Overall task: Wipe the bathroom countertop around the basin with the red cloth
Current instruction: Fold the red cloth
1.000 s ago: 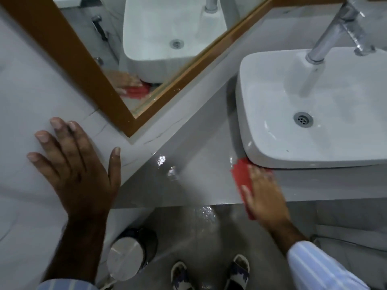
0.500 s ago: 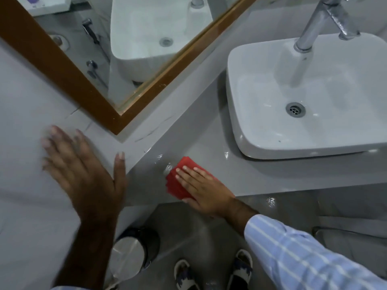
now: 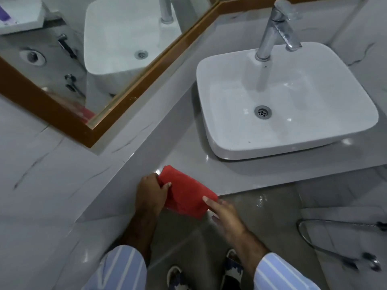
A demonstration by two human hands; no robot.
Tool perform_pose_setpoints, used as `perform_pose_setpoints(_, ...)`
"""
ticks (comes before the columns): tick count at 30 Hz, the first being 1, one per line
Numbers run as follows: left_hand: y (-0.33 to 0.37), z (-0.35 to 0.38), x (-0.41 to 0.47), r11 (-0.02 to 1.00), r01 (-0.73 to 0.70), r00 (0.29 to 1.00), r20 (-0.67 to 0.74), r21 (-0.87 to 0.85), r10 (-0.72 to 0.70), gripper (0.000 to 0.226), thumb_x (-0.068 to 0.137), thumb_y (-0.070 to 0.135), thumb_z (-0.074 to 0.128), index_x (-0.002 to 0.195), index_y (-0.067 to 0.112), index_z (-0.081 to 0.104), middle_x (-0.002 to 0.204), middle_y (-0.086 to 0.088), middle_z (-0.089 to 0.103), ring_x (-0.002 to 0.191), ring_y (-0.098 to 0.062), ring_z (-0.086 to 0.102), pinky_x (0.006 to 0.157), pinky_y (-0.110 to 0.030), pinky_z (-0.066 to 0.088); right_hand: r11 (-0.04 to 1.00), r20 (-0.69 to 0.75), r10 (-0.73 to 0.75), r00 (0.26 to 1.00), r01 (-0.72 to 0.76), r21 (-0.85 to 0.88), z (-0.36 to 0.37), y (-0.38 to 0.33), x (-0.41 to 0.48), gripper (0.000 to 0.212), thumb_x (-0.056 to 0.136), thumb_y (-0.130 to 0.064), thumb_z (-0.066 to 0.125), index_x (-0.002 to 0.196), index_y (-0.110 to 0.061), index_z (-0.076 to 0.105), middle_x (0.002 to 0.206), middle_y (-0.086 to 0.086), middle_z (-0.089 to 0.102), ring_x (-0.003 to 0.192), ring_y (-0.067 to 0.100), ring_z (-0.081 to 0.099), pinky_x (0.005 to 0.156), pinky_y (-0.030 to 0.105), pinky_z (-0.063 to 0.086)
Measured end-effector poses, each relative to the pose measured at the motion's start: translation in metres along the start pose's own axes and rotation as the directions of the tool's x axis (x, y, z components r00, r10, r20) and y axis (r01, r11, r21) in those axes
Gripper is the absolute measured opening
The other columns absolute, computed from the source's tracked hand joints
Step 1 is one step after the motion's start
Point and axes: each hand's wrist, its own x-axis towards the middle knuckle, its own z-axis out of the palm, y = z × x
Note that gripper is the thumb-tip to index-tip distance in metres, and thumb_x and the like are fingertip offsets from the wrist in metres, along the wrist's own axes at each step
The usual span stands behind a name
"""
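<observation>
The red cloth [image 3: 185,194] is folded and held just off the front left corner of the grey countertop [image 3: 188,147]. My left hand [image 3: 151,194] grips its left end, thumb on top. My right hand [image 3: 223,211] holds its right end with fingers pinching the fold. The white basin [image 3: 209,84] sits on the countertop to the upper right, apart from the cloth, with a chrome tap [image 3: 274,30] at its back.
A wood-framed mirror [image 3: 62,114] hangs on the marble wall at the left and reflects the basin. Wet grey floor lies below the counter edge, with my sandalled feet [image 3: 176,277]. A chrome hose [image 3: 326,222] curves at the lower right.
My left hand left the wall and took hold of the cloth's left end. My right hand lifted the cloth off the countertop toward me. The view shifted right and back.
</observation>
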Motion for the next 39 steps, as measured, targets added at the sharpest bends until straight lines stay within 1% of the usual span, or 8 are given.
perform_pose_setpoints(5,0.003,0.003,0.006,0.989,0.125,0.988,0.105,-0.076,-0.117,0.029,0.088,0.027,0.081,0.101,0.002,0.075,0.103,-0.018,0.079,0.098,-0.035,0.073,0.084,-0.034,0.053,0.999,-0.063,-0.047,0.997,0.047,0.001,-0.006,-0.003,0.005,0.042,0.071,-0.027,0.095,0.095,0.001,0.077,0.101,0.014,0.083,0.102,0.034,0.077,0.101,0.049,0.059)
perform_pose_setpoints(11,0.018,0.017,-0.020,0.906,0.239,0.954,0.260,-0.350,-0.151,0.015,0.081,0.015,0.086,0.079,0.006,0.074,0.080,-0.017,0.077,0.083,-0.037,0.075,0.081,-0.045,0.061,0.976,-0.163,-0.211,0.964,0.197,-0.097,-0.050,-0.034,-0.016,0.029,0.073,-0.023,0.094,0.078,-0.004,0.073,0.082,0.013,0.080,0.080,0.024,0.073,0.085,0.041,0.060)
perform_pose_setpoints(17,0.096,0.048,-0.066,0.761,0.332,0.874,0.485,-0.557,-0.026,0.012,0.084,0.009,0.084,0.093,0.007,0.075,0.092,-0.016,0.083,0.074,-0.025,0.079,0.070,-0.037,0.064,0.964,-0.346,-0.252,0.904,0.264,-0.014,-0.135,-0.062,-0.061,0.021,0.083,-0.023,0.087,0.080,-0.007,0.074,0.081,0.010,0.077,0.074,0.019,0.071,0.066,0.030,0.060)
perform_pose_setpoints(23,0.204,0.070,-0.117,0.790,0.220,0.814,0.554,-0.572,0.174,0.021,0.083,0.007,0.085,0.101,0.004,0.075,0.088,-0.014,0.083,0.074,-0.024,0.081,0.060,-0.030,0.064,0.931,-0.534,-0.236,0.812,0.347,0.115,-0.233,-0.062,-0.128,0.035,0.082,-0.022,0.088,0.062,-0.019,0.059,0.054,-0.007,0.055,0.049,0.008,0.049,0.050,0.022,0.044)
perform_pose_setpoints(27,0.283,0.089,-0.160,0.828,0.119,0.774,0.574,-0.548,0.269,0.024,0.084,0.005,0.084,0.104,-0.001,0.072,0.095,-0.021,0.081,0.067,-0.021,0.077,0.055,-0.026,0.063,0.905,-0.634,-0.197,0.747,0.387,0.174,-0.298,-0.058,-0.172,0.027,0.082,-0.025,0.088,0.068,-0.015,0.066,0.054,-0.007,0.061,0.047,0.006,0.056,0.045,0.019,0.047)
perform_pose_setpoints(32,0.392,0.123,-0.214,0.841,-0.358,0.722,0.451,-0.407,0.525,0.017,0.083,0.018,0.087,0.093,0.012,0.074,0.086,-0.003,0.078,0.075,-0.021,0.074,0.064,-0.027,0.056,0.853,-0.675,-0.096,0.731,0.410,0.323,-0.384,-0.052,-0.218,0.007,0.088,-0.015,0.077,0.083,-0.014,0.072,0.062,-0.001,0.073,0.056,0.014,0.072,0.050,0.026,0.057)
perform_pose_setpoints(35,0.468,0.149,-0.254,0.624,-0.748,0.535,0.351,-0.226,0.768,0.018,0.085,0.021,0.083,0.100,0.015,0.074,0.090,0.000,0.073,0.085,-0.022,0.067,0.076,-0.032,0.048,0.824,-0.684,-0.058,0.728,0.422,0.379,-0.428,-0.045,-0.242,0.006,0.091,-0.013,0.069,0.087,-0.012,0.065,0.063,0.001,0.076,0.060,0.020,0.077,0.048,0.026,0.056)
perform_pose_setpoints(39,0.561,0.199,-0.316,0.239,-0.958,0.164,0.381,-0.158,0.910,0.024,0.089,0.014,0.073,0.113,0.011,0.072,0.109,-0.013,0.072,0.103,-0.035,0.067,0.090,-0.040,0.051,0.759,-0.673,0.007,0.739,0.435,0.485,-0.474,-0.031,-0.259,0.022,0.093,-0.014,0.065,0.107,0.003,0.065,0.099,0.027,0.080,0.088,0.039,0.080,0.064,0.035,0.063)
